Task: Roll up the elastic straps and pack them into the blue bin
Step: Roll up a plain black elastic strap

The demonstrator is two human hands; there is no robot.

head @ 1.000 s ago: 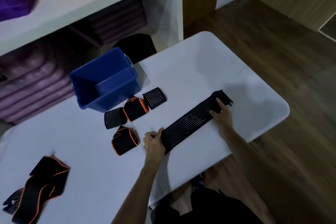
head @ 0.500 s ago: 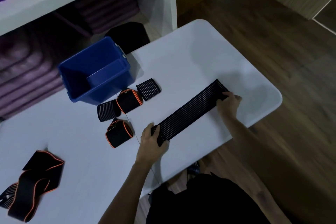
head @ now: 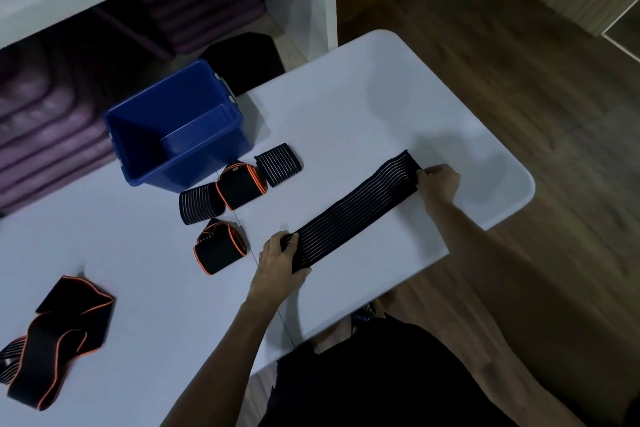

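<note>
A long black elastic strap with thin white stripes (head: 356, 210) lies stretched flat on the white table (head: 363, 107). My left hand (head: 277, 258) grips its near-left end, fingers curled over the edge. My right hand (head: 438, 180) pinches its far-right end. The blue bin (head: 180, 126) stands open at the back left with nothing visible inside. In front of it lie several rolled straps: two striped ones (head: 199, 206) (head: 278, 164) and two with orange trim (head: 240, 185) (head: 220, 246).
A loose heap of unrolled orange-trimmed and striped straps (head: 55, 340) lies at the table's near-left. A white shelf with purple mats (head: 52, 121) stands behind the table. Wooden floor (head: 536, 97) lies to the right past the table edge.
The strap has been pulled straight and flat between both hands. My right hand shifted from pressing on the strap's end to pinching its tip. The left hand now grips its end from above.
</note>
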